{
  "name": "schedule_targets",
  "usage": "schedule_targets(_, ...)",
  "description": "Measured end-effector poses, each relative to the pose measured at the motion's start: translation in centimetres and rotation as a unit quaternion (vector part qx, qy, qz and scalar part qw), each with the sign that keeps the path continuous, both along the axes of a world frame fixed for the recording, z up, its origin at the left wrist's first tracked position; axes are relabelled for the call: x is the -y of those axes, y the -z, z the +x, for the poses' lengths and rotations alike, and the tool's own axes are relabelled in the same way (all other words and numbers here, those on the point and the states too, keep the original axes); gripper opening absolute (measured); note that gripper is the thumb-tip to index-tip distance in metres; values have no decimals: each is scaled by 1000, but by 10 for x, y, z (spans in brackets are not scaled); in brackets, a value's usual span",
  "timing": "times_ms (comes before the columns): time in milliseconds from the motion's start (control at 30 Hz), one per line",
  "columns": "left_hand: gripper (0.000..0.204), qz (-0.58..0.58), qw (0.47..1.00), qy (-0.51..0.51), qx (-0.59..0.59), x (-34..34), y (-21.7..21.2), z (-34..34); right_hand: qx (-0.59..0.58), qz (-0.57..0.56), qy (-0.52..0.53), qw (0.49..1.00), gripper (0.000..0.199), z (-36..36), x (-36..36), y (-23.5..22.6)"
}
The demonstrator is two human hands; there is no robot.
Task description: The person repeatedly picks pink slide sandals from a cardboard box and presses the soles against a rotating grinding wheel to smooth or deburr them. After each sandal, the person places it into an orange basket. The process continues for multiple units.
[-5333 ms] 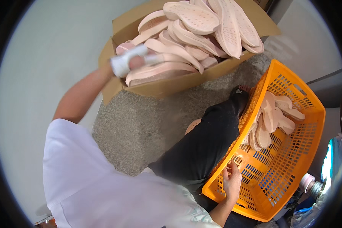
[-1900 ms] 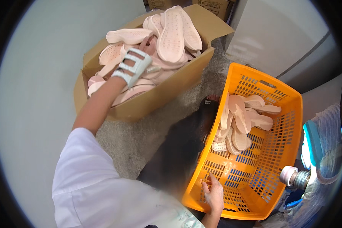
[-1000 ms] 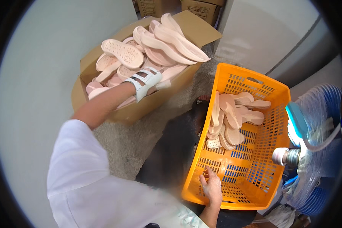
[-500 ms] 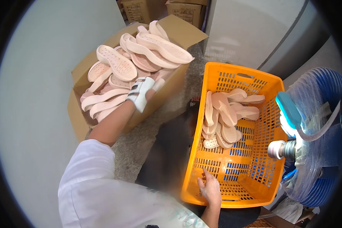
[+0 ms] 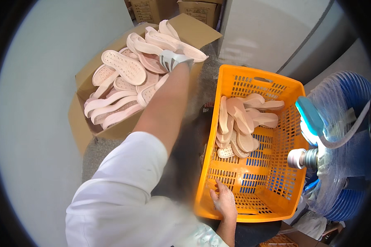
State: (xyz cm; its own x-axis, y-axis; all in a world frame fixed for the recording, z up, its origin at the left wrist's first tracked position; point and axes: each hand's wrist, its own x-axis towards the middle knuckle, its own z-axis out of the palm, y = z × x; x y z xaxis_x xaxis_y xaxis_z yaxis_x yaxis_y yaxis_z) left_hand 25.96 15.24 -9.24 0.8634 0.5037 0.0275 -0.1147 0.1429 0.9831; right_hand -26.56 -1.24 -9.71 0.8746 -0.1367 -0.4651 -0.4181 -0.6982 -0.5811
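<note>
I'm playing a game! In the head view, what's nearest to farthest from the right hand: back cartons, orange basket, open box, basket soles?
From the right hand:
1. Orange basket, right by the hand.
2. Basket soles, farther up inside it.
3. Open box, to the upper left.
4. Back cartons, at the picture's top.

A teal lamp (image 5: 310, 115) glares white; black fisheye edges darken.

A head-worn fisheye looks down on the cardboard box (image 5: 198, 29) and orange crate (image 5: 246, 168).
</note>
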Motion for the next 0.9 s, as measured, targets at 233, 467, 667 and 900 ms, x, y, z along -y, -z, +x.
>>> schedule_targets(233,63,193,975,63,95,-104,-50,-18,42,-19,10,999,53,-7,6,-6)
schedule_targets(467,39,801,590,105,9,-112,-93,-78,14,-10,-26,1000,52,3,-1,-5)
schedule_targets(667,51,725,578,374,-7,-112,-78,-47,-11,5,11,1000,52,-1,5,-3)
schedule_targets(900,52,638,706,307,23,-120,-20,-26,-13,-2,-13,1000,53,4,2,3)
